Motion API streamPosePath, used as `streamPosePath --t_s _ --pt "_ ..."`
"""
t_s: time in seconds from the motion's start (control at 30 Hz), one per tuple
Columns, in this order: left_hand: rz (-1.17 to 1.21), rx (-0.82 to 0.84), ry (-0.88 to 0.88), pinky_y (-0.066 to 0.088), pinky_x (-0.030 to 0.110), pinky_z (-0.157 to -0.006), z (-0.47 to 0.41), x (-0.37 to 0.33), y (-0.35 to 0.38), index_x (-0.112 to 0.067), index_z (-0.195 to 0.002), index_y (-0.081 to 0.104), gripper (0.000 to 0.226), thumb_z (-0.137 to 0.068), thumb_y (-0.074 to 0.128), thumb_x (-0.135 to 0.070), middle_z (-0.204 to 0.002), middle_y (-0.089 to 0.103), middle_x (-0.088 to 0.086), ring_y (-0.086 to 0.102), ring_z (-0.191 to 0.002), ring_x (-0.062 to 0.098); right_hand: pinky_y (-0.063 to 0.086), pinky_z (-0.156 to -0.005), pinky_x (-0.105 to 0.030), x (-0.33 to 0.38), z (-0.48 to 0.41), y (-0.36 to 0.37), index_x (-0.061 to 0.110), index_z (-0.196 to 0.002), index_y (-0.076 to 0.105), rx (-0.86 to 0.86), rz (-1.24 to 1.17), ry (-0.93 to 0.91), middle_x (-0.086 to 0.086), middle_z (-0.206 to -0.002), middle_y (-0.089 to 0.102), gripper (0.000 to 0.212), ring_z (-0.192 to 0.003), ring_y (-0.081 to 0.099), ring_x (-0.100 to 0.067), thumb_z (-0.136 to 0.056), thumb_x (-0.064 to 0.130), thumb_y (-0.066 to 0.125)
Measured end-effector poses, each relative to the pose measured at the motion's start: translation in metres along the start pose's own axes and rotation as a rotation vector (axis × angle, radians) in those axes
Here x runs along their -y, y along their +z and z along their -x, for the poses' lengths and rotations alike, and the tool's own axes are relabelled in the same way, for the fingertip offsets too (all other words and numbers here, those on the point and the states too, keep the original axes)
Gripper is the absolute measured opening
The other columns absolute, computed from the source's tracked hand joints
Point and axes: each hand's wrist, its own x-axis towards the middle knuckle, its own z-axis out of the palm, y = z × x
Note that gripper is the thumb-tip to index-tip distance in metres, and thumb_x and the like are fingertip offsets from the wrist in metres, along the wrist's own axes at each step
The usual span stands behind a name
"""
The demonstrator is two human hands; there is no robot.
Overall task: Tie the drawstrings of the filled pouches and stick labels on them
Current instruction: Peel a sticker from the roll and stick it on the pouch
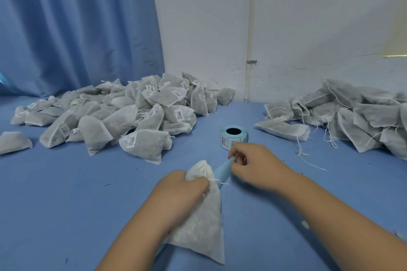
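— Fingers first: what did they hold?
— On the left hand (pixel 180 191) the fingers (pixel 199 182) were curled round the gathered neck of the pouch (pixel 198 226), pinning it to the tabletop (pixel 66 204). On the right hand (pixel 257 167) they pinched the upper end of a blue backing strip (pixel 222 171), just in front of the label roll (pixel 234 136).
— And how did the pouch lie?
— Lengthwise, toward and away from the person, between the forearms. Its flat bottom was nearest the body and its neck pointed away, at the roll. Its drawstring (pixel 218 181) poked out to the right of the neck, by the strip's lower end.
— Which hand was nearer for the label?
— The right, I judged. The pouch lay down and to the left of its fingers, and the strip slanted between them. No label showed on the pouch yet.
— Around it?
— A labelled heap (pixel 132 112) lay far left and an unlabelled heap (pixel 352 116) far right.
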Motion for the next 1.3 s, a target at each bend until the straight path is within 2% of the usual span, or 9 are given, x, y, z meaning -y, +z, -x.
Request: streamPosePath --t_s 0.17,0.4,0.53,0.63,0.83,0.97,1.07,1.17,1.3 --pt "-0.017 -0.005 0.005 0.036 0.028 -0.056 0.0 0.0 0.0 -0.017 -0.082 0.058 0.021 -0.084 0.056 -0.038 -0.085 0.063 -0.001 0.058 -0.072 0.014 0.04 -0.061 -0.011 -0.004 0.001 -0.003 0.029 -0.072 0.058 -0.024 -0.005 -0.018 0.011 -0.073 0.059 0.012 -0.068 0.053 -0.001 -0.08 0.02 0.06" --pt "-0.036 -0.013 0.008 0.034 0.028 -0.054 0.001 0.0 0.0 -0.018 -0.08 0.056 0.021 -0.083 0.056 -0.038 -0.083 0.061 -0.002 0.056 -0.07 0.013 0.041 -0.058 -0.011 -0.004 0.002 -0.006 0.028 -0.071 0.063 -0.021 -0.11 0.044 0.012 -0.067 0.061 0.017 -0.057 0.052 0.002 -0.081 0.016 0.062" --pt "-0.02 -0.012 0.001 0.036 0.028 -0.055 0.001 0.001 0.0 -0.018 -0.081 0.057 0.021 -0.082 0.057 -0.038 -0.084 0.063 -0.001 0.057 -0.071 0.014 0.05 -0.069 -0.022 -0.001 0.003 -0.007 0.034 -0.08 0.062 -0.025 -0.189 0.099 0.011 -0.074 0.063 0.027 -0.063 0.057 -0.006 -0.081 0.008 0.058" --pt "-0.014 -0.008 -0.001 0.036 0.028 -0.057 0.001 0.001 -0.001 -0.017 -0.082 0.058 0.021 -0.082 0.057 -0.038 -0.086 0.063 -0.001 0.058 -0.072 0.015 0.054 -0.068 -0.029 0.001 0.004 -0.01 0.034 -0.087 0.06 -0.043 -0.239 0.151 0.01 -0.071 0.062 0.034 -0.062 0.059 -0.01 -0.078 0.002 0.054" --pt "-0.008 -0.026 -0.025 0.036 0.028 -0.054 0.0 0.002 -0.002 -0.017 -0.08 0.057 0.022 -0.082 0.056 -0.039 -0.08 0.06 -0.002 0.056 -0.068 0.015 0.044 -0.06 -0.026 0.003 0.013 -0.02 0.025 -0.102 0.059 -0.081 -0.177 0.323 -0.007 -0.083 0.067 0.032 -0.065 0.055 -0.014 -0.075 0.007 0.058" --pt "-0.015 -0.075 -0.013 0.033 0.028 -0.053 0.002 0.002 -0.003 -0.017 -0.079 0.054 0.023 -0.084 0.056 -0.039 -0.081 0.059 -0.002 0.054 -0.068 0.014 0.045 -0.067 -0.03 0.0 0.035 -0.036 0.023 -0.117 0.051 -0.127 -0.107 0.411 -0.004 -0.081 0.067 0.042 -0.073 0.059 -0.016 -0.078 0.009 0.06" --pt "0.015 -0.169 0.079 0.031 0.03 -0.054 0.007 -0.005 -0.003 -0.015 -0.077 0.052 0.027 -0.086 0.057 -0.04 -0.079 0.058 -0.001 0.053 -0.069 0.014 0.048 -0.071 -0.033 0.0 0.054 -0.054 0.021 -0.12 0.05 -0.172 -0.147 0.418 -0.004 -0.077 0.065 0.044 -0.067 0.058 -0.016 -0.079 0.006 0.059" --pt "0.153 -0.263 0.202 0.033 0.028 -0.054 0.019 -0.018 0.002 -0.015 -0.078 0.057 0.025 -0.085 0.062 -0.038 -0.077 0.062 -0.005 0.055 -0.068 0.008 0.052 -0.062 -0.034 0.016 0.078 -0.071 0.015 -0.117 0.056 -0.187 -0.554 0.377 -0.004 -0.07 0.062 0.038 -0.06 0.059 -0.017 -0.083 -0.001 0.058" --pt "0.297 -0.098 0.241 0.052 0.034 -0.069 0.037 -0.03 0.021 -0.022 -0.086 0.067 0.015 -0.083 0.066 -0.036 -0.082 0.071 -0.006 0.067 -0.078 0.013 0.05 -0.052 -0.028 0.045 0.107 -0.077 0.008 -0.111 0.063 0.002 -1.263 0.217 -0.012 -0.068 0.061 0.04 -0.062 0.061 -0.023 -0.072 -0.002 0.063"
